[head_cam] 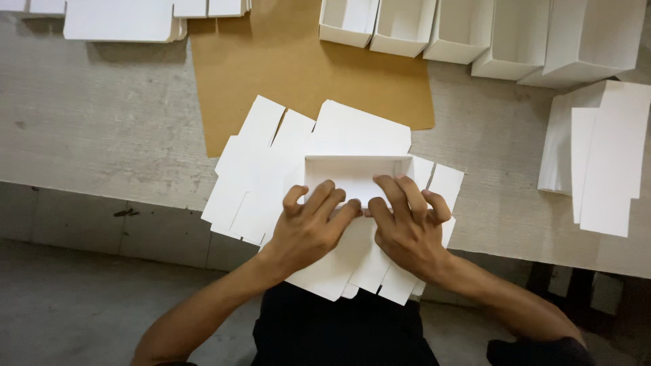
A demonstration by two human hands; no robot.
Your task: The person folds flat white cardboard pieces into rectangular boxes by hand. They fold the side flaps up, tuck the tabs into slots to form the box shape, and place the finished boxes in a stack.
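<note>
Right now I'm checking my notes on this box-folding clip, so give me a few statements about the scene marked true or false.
1. Both hands, the left hand and the right hand, press on a half-folded white box. True.
2. The box lies on a stack of flat white card blanks. True.
3. A sheet of brown paper lies on the table beyond the blanks. True.
4. The finished open boxes stand in a row at the near edge of the table. False: they stand along the far edge.
5. The right hand holds a pair of scissors. False: it holds no tool, its fingers rest on the box.
6. The card blanks are blue. False: they are white.
</note>
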